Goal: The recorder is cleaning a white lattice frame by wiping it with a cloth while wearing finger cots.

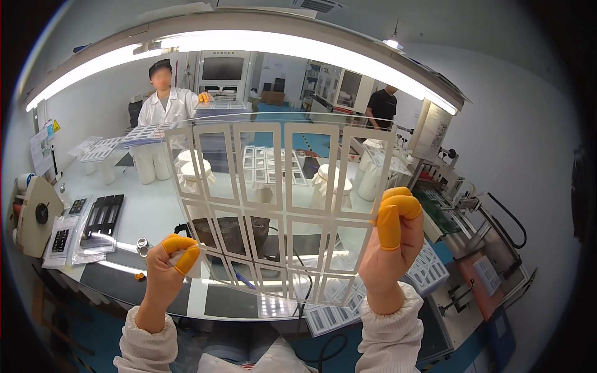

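Pinched at both side edges, clear film sheet (277, 205) held up above worktable (155, 211); left hand (166, 268), right hand (392, 245) grasping it.

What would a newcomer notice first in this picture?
First, the clear sheet with a grid of white frames, held up in the centre by both hands: left hand at its lower left corner, right hand at its right edge. Orange finger cots stand out.
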`<state>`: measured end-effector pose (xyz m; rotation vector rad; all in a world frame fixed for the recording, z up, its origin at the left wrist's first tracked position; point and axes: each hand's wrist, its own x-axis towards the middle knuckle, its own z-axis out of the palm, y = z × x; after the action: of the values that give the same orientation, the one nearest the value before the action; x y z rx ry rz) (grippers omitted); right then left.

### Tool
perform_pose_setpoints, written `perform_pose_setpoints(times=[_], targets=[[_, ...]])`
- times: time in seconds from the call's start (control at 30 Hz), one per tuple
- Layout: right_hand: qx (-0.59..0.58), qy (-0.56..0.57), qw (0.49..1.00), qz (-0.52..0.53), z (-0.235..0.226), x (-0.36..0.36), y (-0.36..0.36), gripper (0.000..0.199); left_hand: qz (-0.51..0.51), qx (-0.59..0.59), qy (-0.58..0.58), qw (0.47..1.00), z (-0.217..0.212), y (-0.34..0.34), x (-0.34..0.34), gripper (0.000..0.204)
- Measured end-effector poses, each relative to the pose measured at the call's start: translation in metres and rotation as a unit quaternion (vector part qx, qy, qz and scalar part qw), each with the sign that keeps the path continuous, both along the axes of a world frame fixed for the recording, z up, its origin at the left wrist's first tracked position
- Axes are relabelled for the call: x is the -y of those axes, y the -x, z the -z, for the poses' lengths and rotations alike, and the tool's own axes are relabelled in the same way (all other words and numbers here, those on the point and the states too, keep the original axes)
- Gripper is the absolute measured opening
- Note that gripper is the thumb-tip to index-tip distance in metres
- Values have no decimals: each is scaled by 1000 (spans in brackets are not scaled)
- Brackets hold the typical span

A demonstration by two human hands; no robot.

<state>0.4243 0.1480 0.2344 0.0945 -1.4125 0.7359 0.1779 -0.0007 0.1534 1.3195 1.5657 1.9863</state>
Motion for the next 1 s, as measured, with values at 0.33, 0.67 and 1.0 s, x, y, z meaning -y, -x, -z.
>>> perform_pose_setpoints(times=[0.33, 0.67, 1.0], targets=[[8, -16, 1000, 23, -7, 0, 3, 16, -18, -20, -17, 999, 2, -3, 0, 15], [-23, 13, 999, 48, -5, -22, 67, 7, -148, -387, -76, 907, 21, -35, -10, 18], [9, 13, 986, 165, 18, -2, 136, 11, -235, -440, -9, 867, 88, -22, -63, 25]])
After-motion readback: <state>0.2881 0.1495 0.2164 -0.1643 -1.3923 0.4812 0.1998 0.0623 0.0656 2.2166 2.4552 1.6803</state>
